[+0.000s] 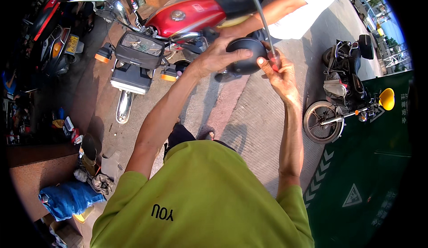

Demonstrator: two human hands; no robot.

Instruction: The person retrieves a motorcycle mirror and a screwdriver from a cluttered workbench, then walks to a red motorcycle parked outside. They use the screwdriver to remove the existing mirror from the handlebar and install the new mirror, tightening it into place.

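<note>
In front of me, my left hand (215,56) grips a round matt-black shell (244,66), its thumb lying across the smooth face. The shell resembles a small lamp housing, but its exact kind is unclear. On the shell's right side, my right hand (284,79) is closed around the red handle of a screwdriver (263,20), whose long metal shaft points up and slightly left. My right thumb is at the shell's edge. Just beyond, a red motorcycle (191,16) with a black seat stands close to my left hand.
Another person's bare arm (256,21) and white shirt (314,9) are close beyond my hands; that hand is hidden. A second motorcycle (341,85) stands right, beside a green barrier (361,168). Parked motorcycles (53,40) and a blue cloth bundle (71,199) lie left.
</note>
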